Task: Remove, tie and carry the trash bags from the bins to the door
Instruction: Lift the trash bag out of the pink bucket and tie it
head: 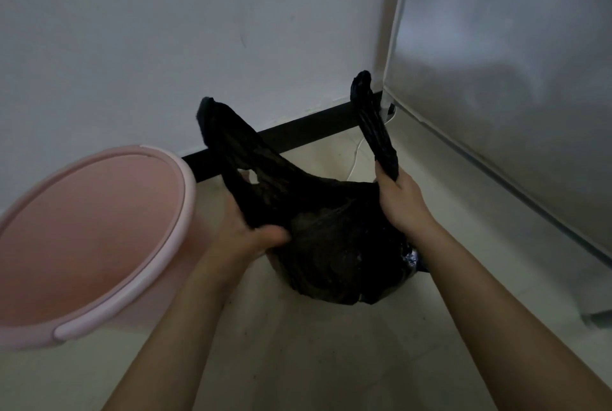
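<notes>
A view looking down at a person's two bare forearms reaching forward over a pale tiled floor [331, 361] in dim light. Between the hands sits a black trash bag [334, 245], full and rounded, resting on the floor in the middle of the scene. It is out of the bin and not yet tied.

The left hand [245, 228] grips the left side of the bag's top, thumb pressed over the plastic and fingers hidden behind it. From this grip the left handle [225, 135] of the bag stretches up and away, ending in a bunched tip; a small gap in the plastic shows beside the hand.

The right hand [402, 198] is closed around the base of the right handle [372, 122], a twisted strip that stands up from the fist and leans slightly left. The two hands are apart, each clamped on its own handle, with the bag's open top stretched between them.

At the near left stands a pink bin [82, 238], round with a thick paler rim, its inside showing no liner. It is just beside the left forearm.

Beyond the bag, a white wall [198, 29] with faint scuff marks meets the floor at a dark baseboard [298, 132]. A thin white cord [356, 155] lies on the floor behind the bag. On the right rises a tall grey metallic panel [513, 79], possibly an appliance side.
</notes>
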{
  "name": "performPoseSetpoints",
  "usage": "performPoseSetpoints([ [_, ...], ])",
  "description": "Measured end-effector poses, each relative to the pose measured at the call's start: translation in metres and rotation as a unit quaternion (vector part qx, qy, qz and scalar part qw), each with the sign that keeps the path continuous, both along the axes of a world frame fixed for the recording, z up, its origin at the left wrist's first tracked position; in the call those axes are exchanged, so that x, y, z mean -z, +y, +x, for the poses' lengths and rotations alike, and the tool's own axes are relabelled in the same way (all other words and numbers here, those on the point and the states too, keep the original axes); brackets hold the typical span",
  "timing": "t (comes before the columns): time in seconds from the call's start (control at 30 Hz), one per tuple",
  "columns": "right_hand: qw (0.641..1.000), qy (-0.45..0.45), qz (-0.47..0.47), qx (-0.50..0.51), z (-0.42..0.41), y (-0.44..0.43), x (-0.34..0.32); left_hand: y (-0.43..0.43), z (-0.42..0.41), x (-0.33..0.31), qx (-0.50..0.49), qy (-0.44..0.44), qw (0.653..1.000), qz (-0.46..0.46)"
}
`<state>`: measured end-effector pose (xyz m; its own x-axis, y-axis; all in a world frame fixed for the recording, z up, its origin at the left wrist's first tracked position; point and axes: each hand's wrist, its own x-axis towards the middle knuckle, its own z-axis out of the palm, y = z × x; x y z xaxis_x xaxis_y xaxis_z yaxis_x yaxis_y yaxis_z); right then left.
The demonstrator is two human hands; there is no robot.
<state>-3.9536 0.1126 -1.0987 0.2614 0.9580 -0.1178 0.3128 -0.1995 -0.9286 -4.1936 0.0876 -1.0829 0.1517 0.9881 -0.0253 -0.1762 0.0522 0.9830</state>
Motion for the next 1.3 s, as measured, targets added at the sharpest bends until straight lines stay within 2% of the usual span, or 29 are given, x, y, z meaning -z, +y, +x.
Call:
performPoseSetpoints([
  [0.03,1.0,0.008,0.01,-0.012,-0.003,-0.002,-0.001,0.005,0.006,-0.002,-0.005,0.084,0.996,0.025],
  [0.1,0.999,0.019,0.028,-0.04,-0.008,-0.008,-0.004,0.015,0.02,-0.006,-0.024,0.146,0.989,0.029],
  [0.17,0.997,0.018,0.041,-0.065,-0.009,-0.012,-0.008,0.023,0.032,-0.019,-0.062,0.092,0.994,-0.01],
  [0.23,0.995,0.016,0.053,-0.083,-0.007,-0.016,-0.011,0.037,0.038,-0.021,-0.048,-0.033,0.996,-0.068],
  [0.27,0.994,0.008,0.06,-0.092,-0.005,-0.017,-0.011,0.044,0.041,-0.023,-0.04,-0.063,0.993,-0.09],
  [0.4,0.988,-0.021,0.075,-0.131,0.005,-0.019,-0.012,0.045,0.034,-0.02,-0.068,-0.217,0.961,-0.159],
  [0.5,0.979,-0.04,0.067,-0.187,0.0,-0.019,-0.015,0.037,0.024,-0.014,-0.04,-0.177,0.966,-0.184],
  [0.67,0.955,-0.103,0.009,-0.277,-0.007,-0.021,-0.022,0.025,0.002,-0.008,0.185,-0.115,0.967,-0.135],
  [0.8,0.913,-0.197,-0.051,-0.354,-0.01,-0.02,-0.03,0.018,0.004,-0.019,0.273,0.025,0.959,-0.072],
  [0.9,0.89,-0.219,-0.077,-0.393,-0.016,-0.024,-0.033,0.018,0.017,-0.021,0.207,0.068,0.968,-0.127],
  [1.03,0.916,-0.151,-0.052,-0.369,-0.008,-0.026,-0.037,0.019,0.019,-0.023,0.148,0.009,0.975,-0.168],
  [1.17,0.93,-0.044,-0.055,-0.361,0.004,-0.027,-0.04,0.015,0.014,-0.025,0.151,-0.04,0.968,-0.197],
  [1.3,0.933,-0.022,-0.067,-0.352,0.005,-0.026,-0.039,0.014,0.013,-0.026,0.173,-0.049,0.961,-0.21],
])
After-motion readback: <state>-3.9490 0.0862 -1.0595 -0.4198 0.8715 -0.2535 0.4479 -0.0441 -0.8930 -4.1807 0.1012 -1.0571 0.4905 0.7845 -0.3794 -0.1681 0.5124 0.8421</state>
